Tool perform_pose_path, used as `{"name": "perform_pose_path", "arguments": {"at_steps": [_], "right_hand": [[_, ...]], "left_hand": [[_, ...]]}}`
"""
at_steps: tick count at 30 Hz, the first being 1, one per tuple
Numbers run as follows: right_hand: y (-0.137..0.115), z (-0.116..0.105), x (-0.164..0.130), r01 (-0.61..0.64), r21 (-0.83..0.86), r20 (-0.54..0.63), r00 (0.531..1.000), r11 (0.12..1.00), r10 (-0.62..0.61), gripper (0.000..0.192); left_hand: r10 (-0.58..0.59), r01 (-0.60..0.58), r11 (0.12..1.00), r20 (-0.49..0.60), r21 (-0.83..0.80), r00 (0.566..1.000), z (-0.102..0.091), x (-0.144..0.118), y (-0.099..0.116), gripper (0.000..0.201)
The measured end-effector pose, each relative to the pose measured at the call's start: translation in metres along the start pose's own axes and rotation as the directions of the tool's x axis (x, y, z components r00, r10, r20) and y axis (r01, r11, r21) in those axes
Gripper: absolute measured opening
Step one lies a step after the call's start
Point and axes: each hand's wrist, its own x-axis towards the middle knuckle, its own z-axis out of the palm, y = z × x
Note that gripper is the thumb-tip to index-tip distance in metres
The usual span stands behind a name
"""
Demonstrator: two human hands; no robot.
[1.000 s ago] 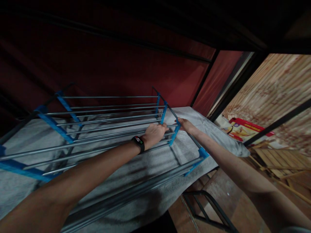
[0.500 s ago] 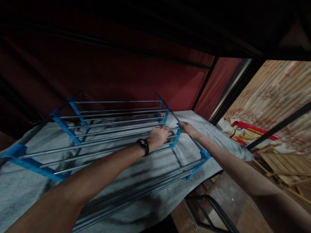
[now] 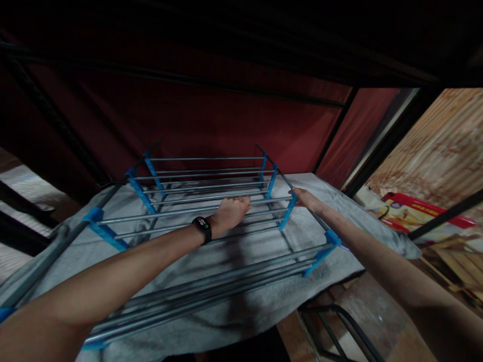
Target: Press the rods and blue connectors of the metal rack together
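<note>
A rack of grey metal rods (image 3: 219, 182) with blue plastic brackets (image 3: 288, 213) lies on its side over a grey cloth (image 3: 260, 306). My left hand (image 3: 231, 213), with a black fitness band (image 3: 203, 229) on the wrist, is closed over a rod near the rack's middle; its fingertips are partly hidden. At the right side, my right hand (image 3: 305, 198) grips the rack's side pole beside a blue bracket, thumb and fingers round it. Several rods nearest me run into another blue bracket (image 3: 321, 254).
A dark red panel (image 3: 211, 120) with dark metal bars stands behind the rack. To the right are a red and yellow box (image 3: 422, 213), wooden slats (image 3: 456, 261) and a corrugated sheet (image 3: 422, 146). A dark metal frame (image 3: 339, 327) stands below the cloth's edge.
My left hand has slid left along the rods, away from the right-hand bracket. The right hand keeps its hold. My view has turned to the left, so the scene sits further right.
</note>
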Motion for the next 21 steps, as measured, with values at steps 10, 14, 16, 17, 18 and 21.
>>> {"name": "perform_pose_path", "arguments": {"at_steps": [10,14,16,17,18,21], "right_hand": [[-0.0094,0.0001,-0.0057,-0.019,-0.038,-0.018,1.000,0.999,0.019,0.028],[-0.0099,0.0019,-0.0043,-0.034,-0.029,-0.033,0.999,0.999,0.033,0.026],[-0.0086,0.0031,-0.0016,-0.038,-0.019,-0.035,0.999,0.999,0.037,0.026],[-0.0078,0.0036,-0.0002,-0.036,-0.012,-0.039,0.999,0.999,0.036,0.026],[-0.0070,0.0039,0.0010,-0.034,-0.005,-0.044,0.998,0.999,0.034,0.026],[-0.0061,0.0034,0.0027,-0.022,0.017,-0.045,0.999,1.000,0.022,0.028]], "left_hand": [[0.051,-0.051,0.999,-0.007,-0.010,0.999,0.0068,-0.0041,-0.0125,0.031],[0.065,-0.065,0.998,-0.014,-0.021,0.998,0.0063,-0.0044,-0.0121,0.032],[0.045,-0.045,0.999,-0.004,-0.014,0.999,0.0043,-0.0049,-0.0107,0.034],[0.033,-0.033,0.999,0.006,-0.006,0.999,0.0031,-0.0051,-0.0099,0.035],[0.024,-0.024,1.000,0.019,0.002,1.000,0.0018,-0.0052,-0.0093,0.036],[0.039,-0.040,0.999,0.048,0.002,0.998,-0.0014,-0.0055,-0.0095,0.038]]}}
